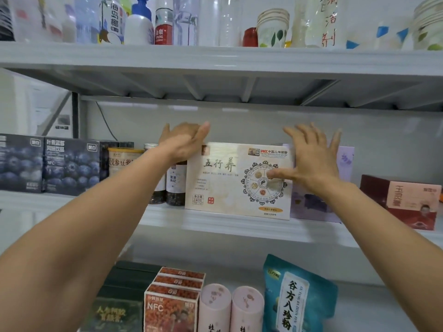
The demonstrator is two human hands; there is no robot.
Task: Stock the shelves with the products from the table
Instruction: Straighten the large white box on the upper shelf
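Observation:
A flat cream box (223, 185) with Chinese print and a round emblem stands upright on the middle shelf (239, 226), face toward me. My left hand (184, 140) rests on its top left corner, fingers curled over the upper edge. My right hand (309, 156) is at its right edge with fingers spread and the thumb pressed on the front face. The box is upright between dark jars (176, 185) on its left and a lilac box (316, 202) behind its right side.
Blueberry drink boxes (69, 164) and a tan can (123, 161) fill the middle shelf's left; a red box (402, 202) sits at its right. The top shelf holds bottles and paper cups (272, 29). Below are orange NFC boxes (171, 305), pink tubes (230, 307) and a teal pouch (294, 298).

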